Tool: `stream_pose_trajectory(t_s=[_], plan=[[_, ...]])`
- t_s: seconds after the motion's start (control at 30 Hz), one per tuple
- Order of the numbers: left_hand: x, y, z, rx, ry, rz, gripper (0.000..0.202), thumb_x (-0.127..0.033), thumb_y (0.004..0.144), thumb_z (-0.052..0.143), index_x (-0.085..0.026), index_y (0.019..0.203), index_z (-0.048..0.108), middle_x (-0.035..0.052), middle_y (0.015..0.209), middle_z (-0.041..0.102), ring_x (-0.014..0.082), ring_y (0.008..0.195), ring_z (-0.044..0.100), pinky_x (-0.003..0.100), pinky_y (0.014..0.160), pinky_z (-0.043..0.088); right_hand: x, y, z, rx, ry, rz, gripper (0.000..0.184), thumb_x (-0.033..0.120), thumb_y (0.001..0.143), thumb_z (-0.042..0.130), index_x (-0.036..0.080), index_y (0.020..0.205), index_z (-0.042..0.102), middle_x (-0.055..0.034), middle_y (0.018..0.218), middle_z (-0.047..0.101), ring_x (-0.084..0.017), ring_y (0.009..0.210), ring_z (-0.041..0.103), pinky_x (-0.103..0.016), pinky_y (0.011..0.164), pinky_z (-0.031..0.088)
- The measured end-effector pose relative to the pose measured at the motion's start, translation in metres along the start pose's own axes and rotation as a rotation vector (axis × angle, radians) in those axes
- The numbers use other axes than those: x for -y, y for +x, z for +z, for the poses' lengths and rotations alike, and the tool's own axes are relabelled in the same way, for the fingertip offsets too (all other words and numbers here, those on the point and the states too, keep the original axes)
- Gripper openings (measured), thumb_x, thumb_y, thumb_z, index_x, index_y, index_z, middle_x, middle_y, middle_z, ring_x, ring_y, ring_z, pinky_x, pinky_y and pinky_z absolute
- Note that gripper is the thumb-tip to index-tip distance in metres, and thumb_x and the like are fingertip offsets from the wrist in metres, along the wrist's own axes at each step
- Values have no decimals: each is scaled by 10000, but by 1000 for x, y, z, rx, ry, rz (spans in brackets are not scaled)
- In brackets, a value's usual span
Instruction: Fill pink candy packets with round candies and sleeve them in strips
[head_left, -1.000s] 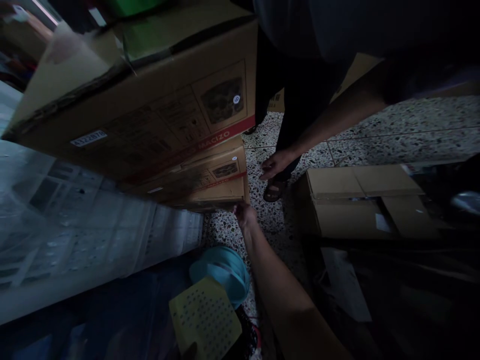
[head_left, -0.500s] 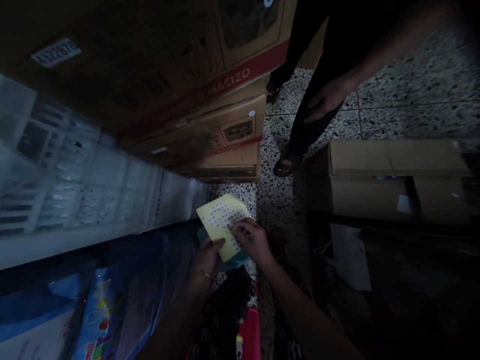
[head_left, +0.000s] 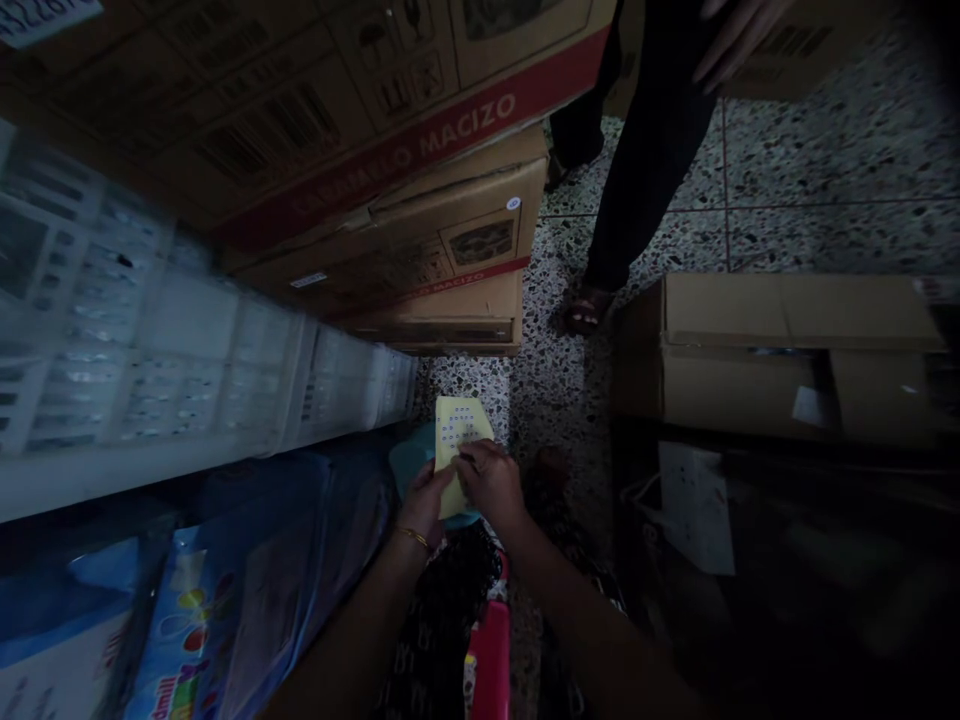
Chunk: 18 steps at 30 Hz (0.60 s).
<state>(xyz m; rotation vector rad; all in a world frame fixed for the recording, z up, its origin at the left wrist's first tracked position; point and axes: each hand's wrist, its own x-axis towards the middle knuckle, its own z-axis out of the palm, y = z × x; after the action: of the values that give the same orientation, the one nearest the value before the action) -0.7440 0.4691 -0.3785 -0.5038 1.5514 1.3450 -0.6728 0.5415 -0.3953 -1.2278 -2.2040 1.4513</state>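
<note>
A pale yellow sheet (head_left: 453, 422) with rows of small printed stickers or labels is held up in the middle of the view. My left hand (head_left: 424, 500), a gold bangle at its wrist, is closed on the sheet's lower left edge. My right hand (head_left: 495, 482) lies over the sheet's lower right part with thumb and fingers pinched together at its surface. Whatever is between those fingertips is too small and dark to make out. Behind the sheet shows a teal object (head_left: 409, 458), partly hidden. A bright pink object (head_left: 491, 660) is below, near my lap.
Large cardboard cartons (head_left: 480, 190) are stacked ahead. White plastic crates (head_left: 255, 350) line the left, above blue packages (head_left: 195, 610). Another person's leg (head_left: 649, 170) and hand are ahead to the right. A closed carton (head_left: 795, 310) stands at right on the speckled floor (head_left: 810, 165).
The sheet has turned more upright and narrower in view, both hands drawing closer together. The other person's hand has moved upward in view, away from their lower leg.
</note>
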Motion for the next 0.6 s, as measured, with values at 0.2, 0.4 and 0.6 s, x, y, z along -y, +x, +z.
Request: stream_pose_trajectory(t_s=[0.2,0.4,0.6], plan=[[3,13,4,-41,-6,65,403,-333,537,696,-126,870,602,14,674,652,128,571,580,217,544,444,2,-4,8,-96,5,53,168,225,779,487,224,821,650,-46,835,621,-158,811,557,-269,787,422],[-10,5,3,-25,152,88,399,-382,541,683,-142,848,598,-15,616,625,123,543,562,209,529,431,10,-7,6,-129,73,68,164,173,767,469,191,787,631,-52,808,609,-151,806,549,-254,778,417],[-34,-43,-1,-39,301,212,386,-430,520,676,-137,761,603,14,661,635,150,612,572,221,559,442,46,-33,-12,-113,138,100,140,173,745,480,175,775,617,-44,791,597,-140,768,547,-232,726,416]])
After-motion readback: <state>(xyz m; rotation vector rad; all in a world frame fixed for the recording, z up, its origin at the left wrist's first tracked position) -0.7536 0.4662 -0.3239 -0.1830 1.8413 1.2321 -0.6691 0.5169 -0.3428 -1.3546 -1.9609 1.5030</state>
